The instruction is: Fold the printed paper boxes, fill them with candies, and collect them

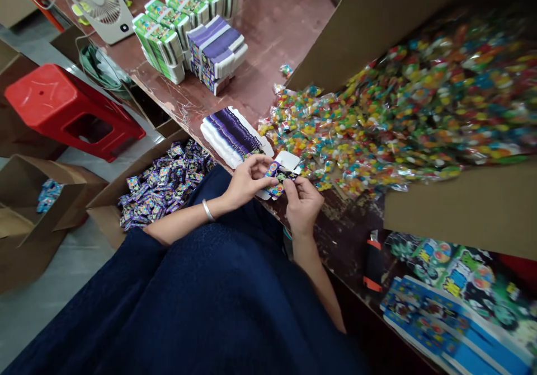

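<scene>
Between my hands is a small purple printed candy box (274, 178) with a white end flap standing up. My left hand (247, 183) grips its left side, thumb across the front. Closed on the box's right side is my right hand (302, 200), with the thumb at its lower edge. Just beyond my left hand, a row of flat purple-and-white cartons (235, 134) lies at the table edge. A heap of small clear bags of colourful candy (335, 134) spreads to the right of my hands.
Banded green carton stacks (163, 45) and a purple stack (216, 50) stand at the back, near a white fan (98, 0). Left below the table, a cardboard box (104, 201) holds filled purple packs. A red stool (62, 106) stands beyond. A cutter (372, 263) lies right.
</scene>
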The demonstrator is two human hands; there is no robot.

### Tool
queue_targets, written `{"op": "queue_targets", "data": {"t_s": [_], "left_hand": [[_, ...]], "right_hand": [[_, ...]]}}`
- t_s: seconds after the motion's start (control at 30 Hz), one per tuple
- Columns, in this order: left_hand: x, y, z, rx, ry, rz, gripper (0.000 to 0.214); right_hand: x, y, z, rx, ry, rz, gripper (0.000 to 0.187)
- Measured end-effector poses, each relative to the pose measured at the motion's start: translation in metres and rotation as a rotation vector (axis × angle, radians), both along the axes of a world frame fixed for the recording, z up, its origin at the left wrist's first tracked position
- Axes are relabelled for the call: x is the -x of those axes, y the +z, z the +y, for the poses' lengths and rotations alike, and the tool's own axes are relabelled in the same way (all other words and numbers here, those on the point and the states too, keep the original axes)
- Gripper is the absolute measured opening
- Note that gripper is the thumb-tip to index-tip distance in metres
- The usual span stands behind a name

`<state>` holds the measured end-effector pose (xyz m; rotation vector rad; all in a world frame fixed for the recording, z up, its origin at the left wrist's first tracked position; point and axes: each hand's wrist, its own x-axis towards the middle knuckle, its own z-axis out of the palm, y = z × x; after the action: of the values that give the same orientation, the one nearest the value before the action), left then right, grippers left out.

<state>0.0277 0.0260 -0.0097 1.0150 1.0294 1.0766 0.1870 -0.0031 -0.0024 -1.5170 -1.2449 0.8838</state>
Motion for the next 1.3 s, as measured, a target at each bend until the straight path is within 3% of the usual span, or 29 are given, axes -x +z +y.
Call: {"op": "queue_targets", "data": {"t_s": [0.07,0.17,0.27,0.43,0.57,0.73,0.87,1.07,1.2,1.3], "left_hand": [[-0.002,-0.003,-0.003,-0.114,0.035,0.105,0.069],[0.002,-0.001,-0.002,-0.226,-0.105,0.178,0.066],[0.009,0.005,0.003,-0.214,-0.258,0.172,0.060],[0.015,0.007,0.010,-0.208,-0.379,0.153,0.041],[0.013,0.000,0.010,-0.193,-0.349,0.096,0.039],[0.010,-0.002,0.008,-0.133,-0.238,0.026,0.049],[0.016,0.008,0.006,-0.131,-0.279,0.082,0.047],[0.022,0.015,0.005,-0.226,-0.326,0.164,0.047],[0.020,0.014,0.004,-0.250,-0.330,0.146,0.051],[0.019,0.013,0.003,-0.248,-0.317,0.141,0.054]], "right_hand": [[0.003,-0.003,0.001,-0.047,-0.052,0.007,0.029],[0.004,-0.006,0.004,-0.126,-0.087,0.023,0.037],[0.003,-0.010,0.005,-0.141,-0.104,-0.013,0.040],[0.000,-0.013,0.007,-0.197,-0.100,-0.036,0.027],[0.000,-0.009,0.013,-0.241,-0.054,-0.056,0.026],[0.002,-0.003,0.022,-0.242,-0.036,0.199,0.032],[-0.005,0.005,0.027,-0.159,0.113,0.167,0.031],[-0.021,0.017,0.038,0.024,0.155,0.162,0.020],[-0.025,0.018,0.041,0.033,0.153,0.173,0.019],[-0.024,0.017,0.035,-0.040,0.159,0.127,0.021]]}}
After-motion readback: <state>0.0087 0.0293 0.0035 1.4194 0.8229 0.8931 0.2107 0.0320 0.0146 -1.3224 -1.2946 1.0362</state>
